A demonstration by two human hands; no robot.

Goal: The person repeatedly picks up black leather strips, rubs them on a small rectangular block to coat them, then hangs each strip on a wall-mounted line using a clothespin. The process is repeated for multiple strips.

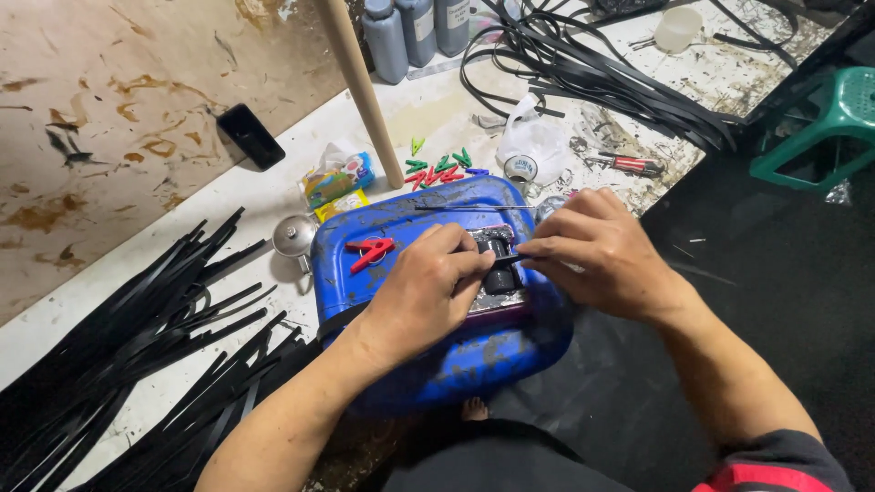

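Note:
A blue plastic jerrycan [401, 237] lies on its side in front of me. On top of it sits a small black roller device [499, 260] on a dark plate. My left hand [424, 292] rests on the can with its fingers pinched at the roller. My right hand [602, 251] pinches the end of a thin black strip [510, 261] at the roller. A red clothes peg [369, 251] lies on the can, left of my left hand.
Piles of black strips [137, 346] lie at the left, and more are coiled at the top [592, 73]. Coloured pegs [437, 169], a plastic bag [533, 141], a phone [251, 135], grey bottles [415, 32], a wooden pole [360, 87] and a green stool [820, 123] surround the can.

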